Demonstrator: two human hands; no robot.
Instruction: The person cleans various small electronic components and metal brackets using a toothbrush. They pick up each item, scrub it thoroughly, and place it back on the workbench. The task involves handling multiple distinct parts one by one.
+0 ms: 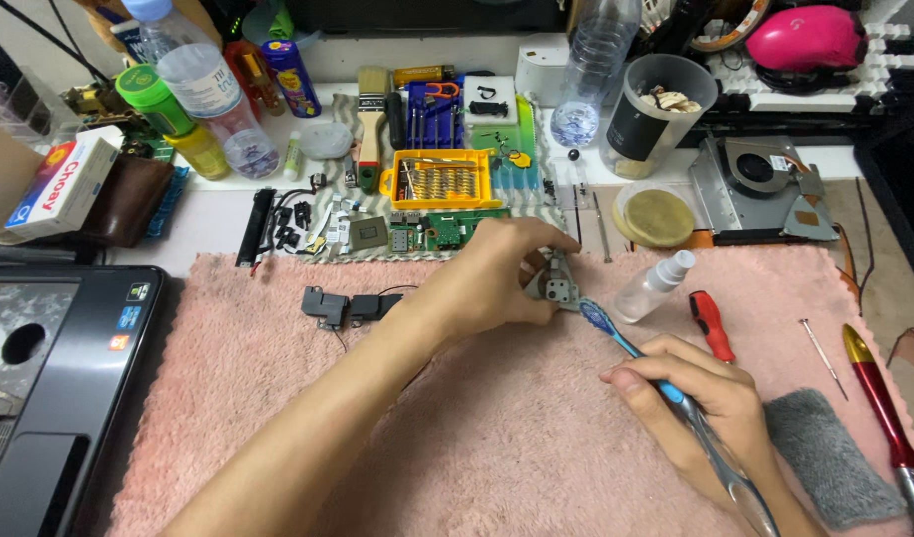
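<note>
My left hand [492, 273] reaches across the pink towel [278, 418] and grips a small grey metal bracket [556, 283] between fingers and thumb. My right hand [701, 408] holds a blue and clear toothbrush [631, 348]. The brush's bristled head touches the lower right edge of the bracket. A pair of small black speakers [346, 305] joined by a thin wire lies on the towel to the left of my left hand.
A small clear spray bottle [656, 283], a red-handled screwdriver [713, 325], a thin metal screwdriver [823, 351], a grey cloth [830, 452] and a red paintbrush [885, 408] lie at the right. A yellow bit case [440, 179], bottles and small parts crowd the back; a laptop chassis [59, 388] sits left.
</note>
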